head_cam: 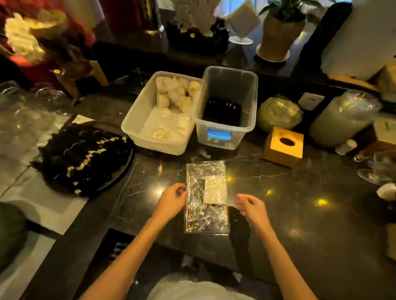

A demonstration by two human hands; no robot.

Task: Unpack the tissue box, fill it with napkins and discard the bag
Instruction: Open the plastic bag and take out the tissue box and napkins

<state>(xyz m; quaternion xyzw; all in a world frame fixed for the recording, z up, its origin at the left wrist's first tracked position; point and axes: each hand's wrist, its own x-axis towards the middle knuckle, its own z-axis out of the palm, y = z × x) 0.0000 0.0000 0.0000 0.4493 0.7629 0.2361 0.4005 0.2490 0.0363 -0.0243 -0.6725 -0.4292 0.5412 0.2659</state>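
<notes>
the bag [205, 196] lies flat on the dark counter [302, 209], straight ahead of the person, crinkled and clear, with a pale label [215, 189] on its upper right part. it looks emptied. the box [283, 146], wooden with an oval slot on top, stands well apart to the upper right, so the unpacking seems done and the bag is probably what needs handling now.

the left hand [171, 201] touches the bag's left edge, fingers curled in a loose pinch; whether it has a real hold on the film i cannot tell. the right hand [252, 208] is just beside the right edge, fingers half bent, holding nothing that shows.

to do this well, both hands should pinch opposite edges firmly, since thin film slips and springs back, then fold or crumple it toward the middle so it stays small for the bin. no bin is in view.

further out sit two tubs [194, 109], one with pale rolls, one with dark items, and a tray [84, 157] of dark wrapped pieces to the left. no napkins are clearly identifiable.
</notes>
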